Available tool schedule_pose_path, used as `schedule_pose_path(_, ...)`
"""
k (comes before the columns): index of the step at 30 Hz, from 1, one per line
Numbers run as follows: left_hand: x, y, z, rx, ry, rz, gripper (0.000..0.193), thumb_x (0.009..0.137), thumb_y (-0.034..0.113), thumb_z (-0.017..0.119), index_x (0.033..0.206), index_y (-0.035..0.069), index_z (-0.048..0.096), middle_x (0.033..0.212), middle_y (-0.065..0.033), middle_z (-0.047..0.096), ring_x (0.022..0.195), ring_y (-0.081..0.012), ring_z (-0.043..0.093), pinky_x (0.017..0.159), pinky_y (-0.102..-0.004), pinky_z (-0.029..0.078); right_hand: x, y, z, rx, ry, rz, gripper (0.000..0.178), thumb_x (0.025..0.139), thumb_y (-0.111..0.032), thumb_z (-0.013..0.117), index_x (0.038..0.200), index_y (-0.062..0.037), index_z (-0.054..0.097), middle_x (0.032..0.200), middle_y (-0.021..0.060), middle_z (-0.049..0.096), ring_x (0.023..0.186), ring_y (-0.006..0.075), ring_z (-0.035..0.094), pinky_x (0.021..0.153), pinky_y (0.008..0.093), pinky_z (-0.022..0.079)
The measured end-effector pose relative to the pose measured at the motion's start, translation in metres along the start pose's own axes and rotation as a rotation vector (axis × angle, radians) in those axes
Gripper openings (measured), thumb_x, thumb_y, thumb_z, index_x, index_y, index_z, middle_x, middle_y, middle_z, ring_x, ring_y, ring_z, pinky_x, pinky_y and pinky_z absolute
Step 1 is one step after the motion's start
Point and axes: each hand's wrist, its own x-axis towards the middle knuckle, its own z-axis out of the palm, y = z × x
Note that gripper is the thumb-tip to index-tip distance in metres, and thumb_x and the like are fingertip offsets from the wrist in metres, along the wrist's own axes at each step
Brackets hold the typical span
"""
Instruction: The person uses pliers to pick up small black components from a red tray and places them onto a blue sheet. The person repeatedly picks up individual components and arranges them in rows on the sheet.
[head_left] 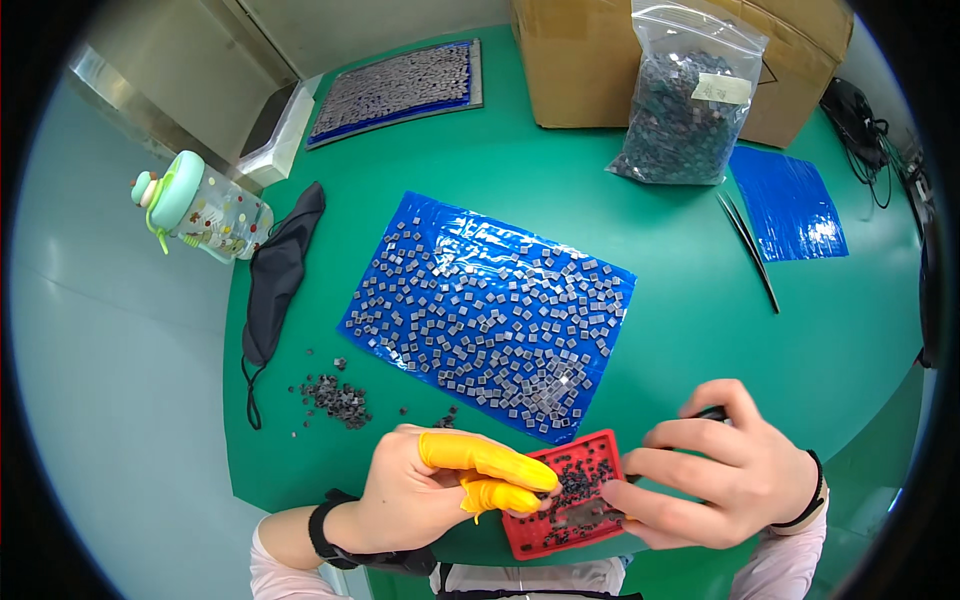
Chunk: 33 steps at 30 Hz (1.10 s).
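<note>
A red tray [604, 443] of black pieces [580, 478] lay between the hands at the green table's [690, 260] near edge. The left hand [440, 490] pinched a dark item [543, 495] over the tray's left edge; the right hand [720, 475] gripped a half-hidden black tool [712, 413]. Beyond lay blue film [470, 235].
</note>
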Motion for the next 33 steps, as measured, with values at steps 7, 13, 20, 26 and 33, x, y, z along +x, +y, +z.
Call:
schedule_pose_path(7, 0.007, 0.007, -0.015, 1.239, 0.023, 0.538, 0.028, 0.066, -0.002, 0.069, 0.094, 0.000, 0.070, 0.099, -0.0098, 0.068, 0.080, -0.0230, 0.069, 0.068, -0.0285, 0.057, -0.004, 0.006, 0.008, 0.061, -0.128, -0.009, 0.023, 0.077, -0.016, 0.061, 0.099, -0.0087, 0.062, 0.097, 0.0053, 0.057, 0.097, 0.0208, 0.055, 0.087, 0.0476, 0.040)
schedule_pose_path(13, 0.012, 0.002, -0.013, 1.360, -0.024, 0.508, 0.027, 0.066, 0.002, 0.066, 0.091, -0.004, 0.069, 0.101, -0.0117, 0.066, 0.087, -0.0253, 0.066, 0.071, -0.0316, 0.056, -0.006, 0.005, 0.010, 0.126, -0.119, -0.018, 0.021, 0.076, -0.015, 0.062, 0.096, -0.0074, 0.061, 0.097, 0.0060, 0.057, 0.097, 0.0211, 0.055, 0.088, 0.0477, 0.041)
schedule_pose_path(20, 0.018, -0.009, -0.012, 1.358, -0.132, 0.482, 0.017, 0.061, 0.000, 0.065, 0.077, -0.007, 0.064, 0.101, -0.0132, 0.064, 0.088, -0.0266, 0.064, 0.069, -0.0332, 0.055, -0.008, 0.006, 0.010, 0.072, -0.183, -0.016, 0.020, 0.075, -0.016, 0.062, 0.092, -0.0056, 0.060, 0.091, 0.0061, 0.056, 0.095, 0.0211, 0.053, 0.088, 0.0471, 0.041)
schedule_pose_path(26, 0.019, -0.010, -0.008, 1.396, -0.090, 0.506, 0.023, 0.065, 0.001, 0.066, 0.087, -0.002, 0.067, 0.095, -0.0096, 0.065, 0.083, -0.0242, 0.064, 0.068, -0.0320, 0.055, -0.008, 0.008, 0.010, 0.038, -0.193, -0.039, 0.020, 0.073, -0.016, 0.062, 0.090, -0.0043, 0.060, 0.087, 0.0069, 0.056, 0.093, 0.0207, 0.053, 0.088, 0.0469, 0.041)
schedule_pose_path(33, 0.017, -0.008, -0.005, 1.430, -0.054, 0.501, 0.025, 0.066, 0.001, 0.068, 0.092, 0.001, 0.070, 0.091, -0.0072, 0.066, 0.080, -0.0220, 0.065, 0.066, -0.0304, 0.054, -0.008, 0.008, 0.011, 0.052, -0.138, -0.049, 0.019, 0.073, -0.016, 0.062, 0.089, -0.0040, 0.060, 0.086, 0.0067, 0.057, 0.090, 0.0198, 0.054, 0.089, 0.0462, 0.041)
